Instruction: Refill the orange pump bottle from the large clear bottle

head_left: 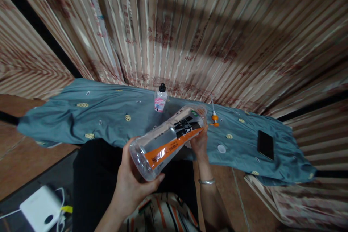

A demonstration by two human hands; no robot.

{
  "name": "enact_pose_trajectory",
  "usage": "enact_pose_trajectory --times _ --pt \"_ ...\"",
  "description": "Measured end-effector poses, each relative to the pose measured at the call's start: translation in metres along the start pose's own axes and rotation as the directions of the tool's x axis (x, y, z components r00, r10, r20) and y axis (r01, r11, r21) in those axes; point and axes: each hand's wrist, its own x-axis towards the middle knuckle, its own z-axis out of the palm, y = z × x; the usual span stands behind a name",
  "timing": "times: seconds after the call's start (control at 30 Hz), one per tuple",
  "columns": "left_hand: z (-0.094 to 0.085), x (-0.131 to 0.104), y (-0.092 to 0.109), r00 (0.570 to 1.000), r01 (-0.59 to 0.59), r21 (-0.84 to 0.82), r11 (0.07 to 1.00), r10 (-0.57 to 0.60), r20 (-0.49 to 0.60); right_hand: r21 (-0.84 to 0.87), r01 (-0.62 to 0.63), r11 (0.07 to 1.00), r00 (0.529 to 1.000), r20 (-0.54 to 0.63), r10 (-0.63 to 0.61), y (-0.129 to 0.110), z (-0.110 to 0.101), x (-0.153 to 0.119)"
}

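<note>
A large clear plastic bottle (171, 137) with an orange, grey and black label is tilted across the middle of the view, over my lap. My left hand (133, 181) wraps round its base at the lower left, thumb along the near side. Near the upper right end, my right hand (199, 143) grips it from below, its fingers mostly hidden behind the bottle. An orange pump head (215, 119) with a pale tube lies on the cloth just right of that end. Beyond the bottle stands a small clear bottle (160, 99) with a black cap and pink label.
A blue-green cloth (108, 107) with yellow patterns covers the low surface ahead. On its right side lie a black phone (265, 145) and a small white disc (221, 148). A white box (40, 206) with cables sits at lower left. A striped curtain (176, 36) hangs behind.
</note>
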Motion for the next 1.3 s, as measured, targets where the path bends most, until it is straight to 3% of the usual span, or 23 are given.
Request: enact_pose_trajectory --times 1.3 --pt "-0.0011 -0.0007 -0.0055 1.000 -0.005 0.019 1.000 0.005 0.008 0.014 0.005 1.000 1.000 -0.026 -0.005 -0.0015 0.0012 -0.0005"
